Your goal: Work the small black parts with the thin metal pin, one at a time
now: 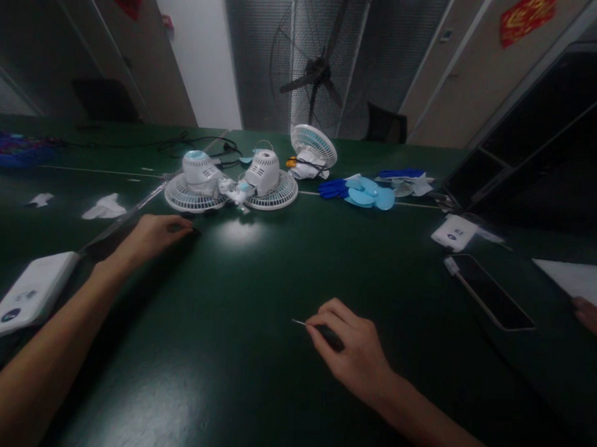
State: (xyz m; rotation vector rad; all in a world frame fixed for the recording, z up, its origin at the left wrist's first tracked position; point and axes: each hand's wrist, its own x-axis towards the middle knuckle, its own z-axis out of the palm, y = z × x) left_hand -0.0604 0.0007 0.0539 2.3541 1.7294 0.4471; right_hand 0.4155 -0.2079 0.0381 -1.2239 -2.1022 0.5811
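My right hand (pixel 352 346) is closed in a pinch low over the table. From its fingertips a thin metal shaft points left, apparently the tip of a small screwdriver (pixel 299 322); its handle is mostly hidden by the fingers. Farther left, my left hand (pixel 158 235) has thumb and fingers pressed together near the tabletop. Something small and dark is at those fingertips, too blurred to name. Just beyond that hand, two small white fans (pixel 195 178) (pixel 268 182) lie grille-down, side by side.
Behind lies a third white fan (pixel 312 151), right of it light-blue fan blades (pixel 370 194). A phone (pixel 489 293) and white device (pixel 453 233) are at right, near another person's hand (pixel 594 319). A white power bank-like box (pixel 29 296) and tissue (pixel 105 207) are left.
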